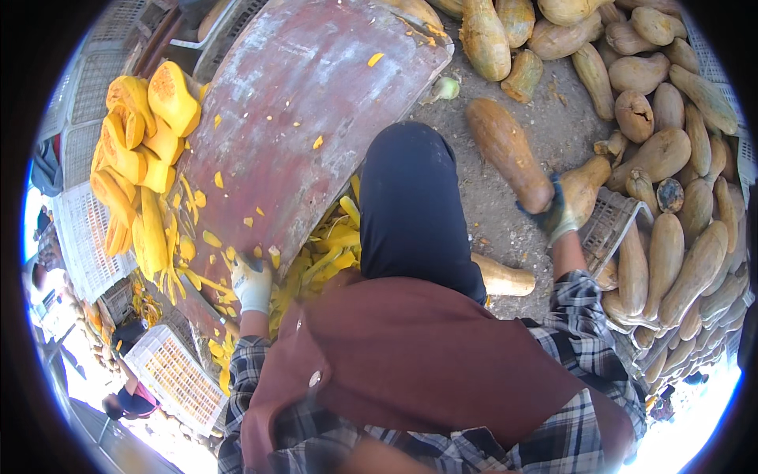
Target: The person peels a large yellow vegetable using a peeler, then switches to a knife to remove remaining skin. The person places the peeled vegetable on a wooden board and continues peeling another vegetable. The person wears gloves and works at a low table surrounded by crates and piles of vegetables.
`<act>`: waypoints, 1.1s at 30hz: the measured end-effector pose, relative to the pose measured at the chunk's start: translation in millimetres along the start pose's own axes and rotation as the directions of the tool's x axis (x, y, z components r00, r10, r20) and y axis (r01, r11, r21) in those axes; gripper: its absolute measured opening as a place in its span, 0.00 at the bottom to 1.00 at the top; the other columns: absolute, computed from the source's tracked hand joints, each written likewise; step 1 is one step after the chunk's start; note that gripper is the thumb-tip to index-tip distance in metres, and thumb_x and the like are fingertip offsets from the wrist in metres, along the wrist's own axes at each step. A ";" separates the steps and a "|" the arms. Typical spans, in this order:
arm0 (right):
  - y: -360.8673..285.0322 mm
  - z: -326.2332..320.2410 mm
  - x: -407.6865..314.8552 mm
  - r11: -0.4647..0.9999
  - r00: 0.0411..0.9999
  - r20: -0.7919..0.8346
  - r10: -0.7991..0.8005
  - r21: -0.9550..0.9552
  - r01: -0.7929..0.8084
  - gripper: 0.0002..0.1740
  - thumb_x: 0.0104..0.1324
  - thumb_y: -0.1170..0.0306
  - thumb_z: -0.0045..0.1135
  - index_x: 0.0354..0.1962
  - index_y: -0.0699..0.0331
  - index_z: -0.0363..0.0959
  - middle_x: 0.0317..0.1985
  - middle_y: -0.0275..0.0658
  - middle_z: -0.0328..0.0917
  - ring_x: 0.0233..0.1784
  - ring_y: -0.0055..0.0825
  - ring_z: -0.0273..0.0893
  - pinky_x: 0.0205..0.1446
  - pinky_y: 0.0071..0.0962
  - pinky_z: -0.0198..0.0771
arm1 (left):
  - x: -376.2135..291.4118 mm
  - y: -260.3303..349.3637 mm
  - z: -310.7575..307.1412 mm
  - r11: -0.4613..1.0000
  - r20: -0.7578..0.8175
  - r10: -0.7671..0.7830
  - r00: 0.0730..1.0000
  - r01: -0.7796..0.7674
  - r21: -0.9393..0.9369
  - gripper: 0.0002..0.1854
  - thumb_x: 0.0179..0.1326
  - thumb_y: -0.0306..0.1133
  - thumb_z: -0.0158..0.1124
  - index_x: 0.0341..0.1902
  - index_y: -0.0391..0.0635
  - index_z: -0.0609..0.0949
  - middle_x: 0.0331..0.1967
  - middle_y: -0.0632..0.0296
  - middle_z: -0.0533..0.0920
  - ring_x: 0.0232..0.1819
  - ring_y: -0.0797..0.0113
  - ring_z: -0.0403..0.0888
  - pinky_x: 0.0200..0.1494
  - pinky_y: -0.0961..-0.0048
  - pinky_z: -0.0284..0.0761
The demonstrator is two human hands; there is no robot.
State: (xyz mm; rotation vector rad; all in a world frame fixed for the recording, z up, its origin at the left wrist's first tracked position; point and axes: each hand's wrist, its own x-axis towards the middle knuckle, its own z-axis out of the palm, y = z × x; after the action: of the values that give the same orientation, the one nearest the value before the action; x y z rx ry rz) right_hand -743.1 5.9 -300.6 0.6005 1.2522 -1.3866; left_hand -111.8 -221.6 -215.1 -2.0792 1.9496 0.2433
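Observation:
My right hand (559,213), in a white and blue work glove, grips one end of a long tan-orange squash (509,151) above the ground. A second squash (583,181) lies right against that hand. My left hand (251,283), also gloved, is at the near edge of a worn reddish board (284,130), among yellow scraps; its fingertips are too small to tell whether they hold anything. Beside the left wrist lies a knife (204,303), its blade pointing away from me. Peeled yellow squash pieces (145,142) are piled at the board's left side.
A large heap of unpeeled squash (681,237) fills the right side, with a plastic crate (610,222) among it. Yellow peelings (328,249) lie below the board by my leg. White crates (177,379) stand at left, near another person (133,403). One squash (503,277) lies beside my knee.

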 end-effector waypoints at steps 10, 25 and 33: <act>116.8 32.4 72.1 0.996 0.912 0.405 0.070 0.029 -0.089 0.43 0.62 0.36 0.59 0.63 0.60 0.70 0.59 0.47 0.78 0.61 0.48 0.75 0.64 0.51 0.72 | -13.5 -4.6 -6.0 0.996 0.021 0.011 1.000 -0.009 -0.087 0.29 0.61 0.45 0.65 0.63 0.44 0.74 0.53 0.44 0.82 0.55 0.42 0.81 0.58 0.50 0.77; 9.4 102.4 -69.6 0.981 0.751 0.657 -0.068 -0.091 0.169 0.46 0.71 0.43 0.52 0.74 0.65 0.55 0.73 0.51 0.62 0.75 0.50 0.60 0.79 0.57 0.51 | -60.6 -121.5 26.3 0.883 -0.318 -0.457 0.831 0.381 -0.275 0.35 0.61 0.44 0.65 0.72 0.48 0.69 0.62 0.44 0.75 0.65 0.43 0.72 0.66 0.47 0.69; 42.4 283.0 -144.7 0.988 0.390 0.919 0.064 -0.113 0.104 0.49 0.68 0.48 0.58 0.77 0.62 0.47 0.79 0.45 0.52 0.81 0.45 0.50 0.85 0.49 0.39 | -42.8 -152.5 -1.4 0.872 -0.401 -0.441 0.803 0.275 -0.406 0.32 0.62 0.46 0.66 0.66 0.44 0.74 0.56 0.41 0.78 0.60 0.39 0.76 0.64 0.50 0.72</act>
State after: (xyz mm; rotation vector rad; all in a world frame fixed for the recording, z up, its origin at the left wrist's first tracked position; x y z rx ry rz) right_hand -585.1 -187.3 -99.2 -0.3514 0.3927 -1.2902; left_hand 36.6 -173.8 -187.1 -2.9255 1.7766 -0.0519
